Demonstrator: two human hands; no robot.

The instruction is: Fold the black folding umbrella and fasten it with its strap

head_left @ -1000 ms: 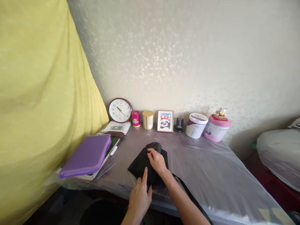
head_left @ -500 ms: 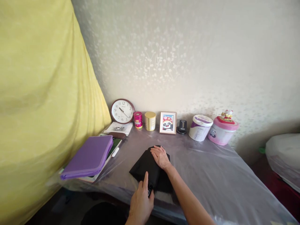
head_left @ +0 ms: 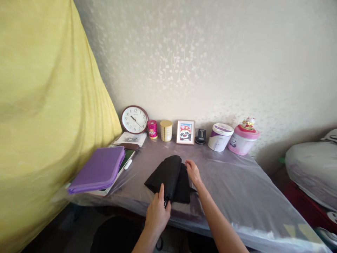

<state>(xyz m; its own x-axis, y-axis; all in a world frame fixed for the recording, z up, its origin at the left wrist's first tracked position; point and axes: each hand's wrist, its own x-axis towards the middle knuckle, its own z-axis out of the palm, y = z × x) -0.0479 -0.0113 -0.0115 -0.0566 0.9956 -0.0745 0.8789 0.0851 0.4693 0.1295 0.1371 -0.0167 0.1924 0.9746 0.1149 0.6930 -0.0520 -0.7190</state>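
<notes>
A black folded umbrella (head_left: 168, 175) lies on the covered table, its loose cloth spread out to both sides and its handle end toward me. My left hand (head_left: 158, 212) holds that near end, index finger stretched along the cloth, thumb on the other side. At the umbrella's right edge, my right hand (head_left: 193, 172) has its fingers bent beside the black cloth. Whether its fingertips pinch any cloth is too small to tell. A thin black strap sticks out to the right, below the right hand.
Along the wall stand a clock (head_left: 135, 119), pink tin (head_left: 152, 130), yellow tin (head_left: 166, 131), picture frame (head_left: 185, 132), black device (head_left: 201, 136), white tub (head_left: 220, 138) and pink tub (head_left: 242, 140). A purple folder (head_left: 97, 169) lies left, near a yellow curtain (head_left: 47, 105).
My right hand has lifted off the top of the umbrella and moved to its right edge. The black cloth sits less flattened, with a rounded fold showing. The view has shifted slightly.
</notes>
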